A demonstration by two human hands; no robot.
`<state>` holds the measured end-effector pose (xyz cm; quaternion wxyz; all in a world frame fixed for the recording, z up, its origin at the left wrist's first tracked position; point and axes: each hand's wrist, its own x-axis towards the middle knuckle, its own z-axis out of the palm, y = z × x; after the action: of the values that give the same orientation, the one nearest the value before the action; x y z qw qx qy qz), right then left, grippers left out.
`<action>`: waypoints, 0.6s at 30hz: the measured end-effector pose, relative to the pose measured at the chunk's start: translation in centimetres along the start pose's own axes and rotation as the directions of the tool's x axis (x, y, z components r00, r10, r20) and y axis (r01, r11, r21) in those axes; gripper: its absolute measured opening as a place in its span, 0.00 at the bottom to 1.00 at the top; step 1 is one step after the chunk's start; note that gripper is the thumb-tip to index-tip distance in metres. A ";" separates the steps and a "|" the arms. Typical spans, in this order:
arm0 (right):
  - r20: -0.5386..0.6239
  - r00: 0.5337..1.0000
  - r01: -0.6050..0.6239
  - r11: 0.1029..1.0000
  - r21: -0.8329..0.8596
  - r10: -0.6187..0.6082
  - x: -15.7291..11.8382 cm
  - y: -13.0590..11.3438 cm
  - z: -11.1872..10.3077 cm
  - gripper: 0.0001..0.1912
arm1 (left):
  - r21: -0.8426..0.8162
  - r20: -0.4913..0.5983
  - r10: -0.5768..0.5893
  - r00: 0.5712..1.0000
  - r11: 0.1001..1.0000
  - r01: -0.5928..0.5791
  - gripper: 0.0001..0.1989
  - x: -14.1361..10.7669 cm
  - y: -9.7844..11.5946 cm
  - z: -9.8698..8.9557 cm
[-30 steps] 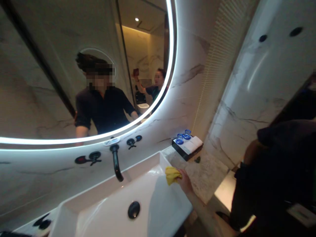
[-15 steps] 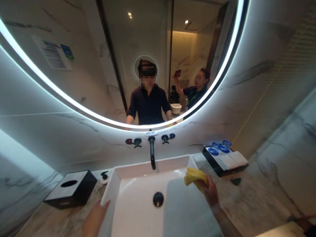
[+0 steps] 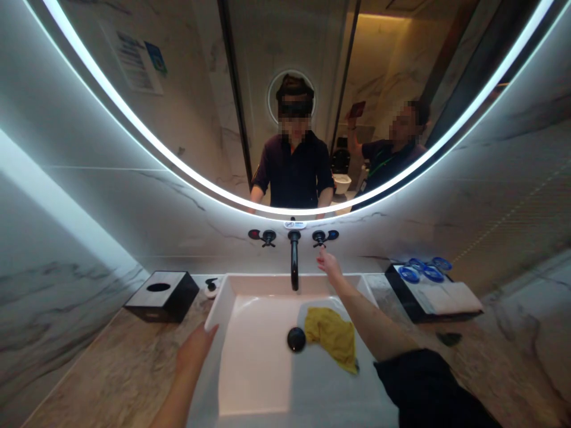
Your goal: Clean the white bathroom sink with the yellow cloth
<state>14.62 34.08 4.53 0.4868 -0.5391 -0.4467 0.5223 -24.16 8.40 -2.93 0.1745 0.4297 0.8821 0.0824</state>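
Note:
My left hand rests open against the left rim of the white sink, holding nothing; some of its fingers are hidden. My right hand is just below the right tap handle, its fingers apart and one fingertip at the handle's lower edge. Whether they touch is unclear. A crumpled yellow cloth lies in the basin, right of the black drain. The black spout curves down over the basin's back edge.
A black-sided tissue box and a small dispenser stand left of the sink. On the right is a black tray with blue-rimmed items and white cloth. The lit mirror reflects two people. The left tap handle is on the wall.
The yellow cloth has left my right hand and now lies in the basin. My right hand has moved up to the right tap handle. The view has shifted; my left hand stays by the left rim.

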 end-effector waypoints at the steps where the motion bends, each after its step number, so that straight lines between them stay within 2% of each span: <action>1: 0.000 0.999 -0.040 0.999 0.022 0.040 1.5 -0.9 1.0 0.32 | -0.005 0.014 0.001 1.000 1.000 -0.001 0.32 -0.1 0.1 -0.1; 4: -0.005 0.995 -0.095 0.993 0.074 0.096 4.1 -2.1 3.3 0.29 | 0.002 0.040 -0.046 0.998 0.999 0.045 0.32 -0.6 0.5 -0.3; 6: -0.065 0.994 -0.084 0.994 0.075 0.089 4.7 -2.1 4.0 0.23 | 0.007 0.033 -0.075 0.997 0.997 0.075 0.32 -0.8 0.9 -0.5; 9: -0.199 0.980 -0.025 1.000 0.008 0.026 4.7 -2.0 3.6 0.18 | 0.004 0.028 -0.076 0.997 0.997 0.076 0.31 -1.0 1.2 -0.7; 12: -0.262 0.962 0.066 0.996 -0.067 -0.082 4.7 -2.3 2.0 0.22 | 0.022 0.018 -0.085 0.996 0.996 0.084 0.31 -1.1 1.4 -0.7; 15: -0.269 0.957 0.097 0.993 -0.065 -0.111 3.3 -1.8 0.8 0.23 | 0.052 0.005 -0.091 0.996 0.994 0.091 0.30 -1.3 1.5 -0.7; 18: -0.212 0.977 0.011 1.000 -0.010 -0.013 -1.0 1.5 1.2 0.14 | 0.079 -0.005 -0.081 0.997 0.994 0.081 0.28 -1.5 1.7 -0.6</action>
<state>13.29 32.93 3.15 0.5325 -0.5910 -0.3978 0.4570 -22.29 8.24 -1.50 0.1597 0.4001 0.9015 0.0407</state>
